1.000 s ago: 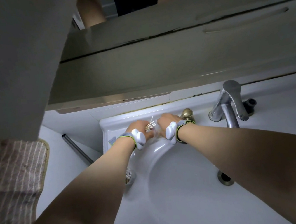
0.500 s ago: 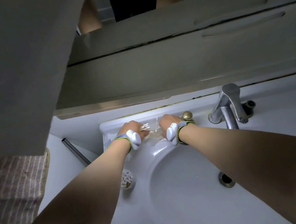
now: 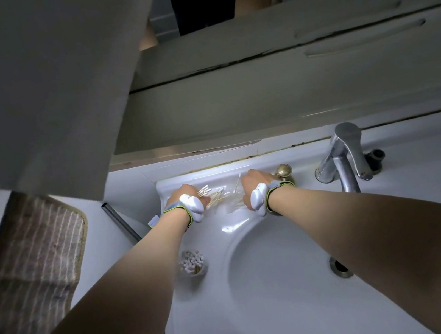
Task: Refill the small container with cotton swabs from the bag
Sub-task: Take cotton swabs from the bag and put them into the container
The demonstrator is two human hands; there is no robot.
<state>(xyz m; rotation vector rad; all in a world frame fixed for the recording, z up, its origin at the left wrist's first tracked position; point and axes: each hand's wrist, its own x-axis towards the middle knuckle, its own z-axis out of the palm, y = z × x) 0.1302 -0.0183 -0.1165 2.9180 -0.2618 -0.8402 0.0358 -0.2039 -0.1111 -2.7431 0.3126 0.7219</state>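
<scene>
A clear plastic bag (image 3: 230, 198) lies on the back ledge of the white sink (image 3: 266, 318), with loose wooden-stick cotton swabs inside it. My left hand (image 3: 186, 195) is closed around a small bunch of cotton swabs (image 3: 209, 194) whose white tips stick out to the right. My right hand (image 3: 252, 183) pinches the bag's right side against the ledge. The small round container (image 3: 192, 263) stands on the sink's left rim, nearer to me, under my left forearm, packed with upright swabs.
A chrome faucet (image 3: 342, 159) rises at the right, with a brass knob (image 3: 284, 170) beside my right wrist. The overflow hole (image 3: 340, 266) sits in the basin. A cabinet door (image 3: 41, 79) hangs overhead at left. A striped towel (image 3: 27, 269) lies left of the sink.
My left hand has drawn a bunch of swabs leftward out of the bag. The view has shifted, so the container now shows beside my left forearm.
</scene>
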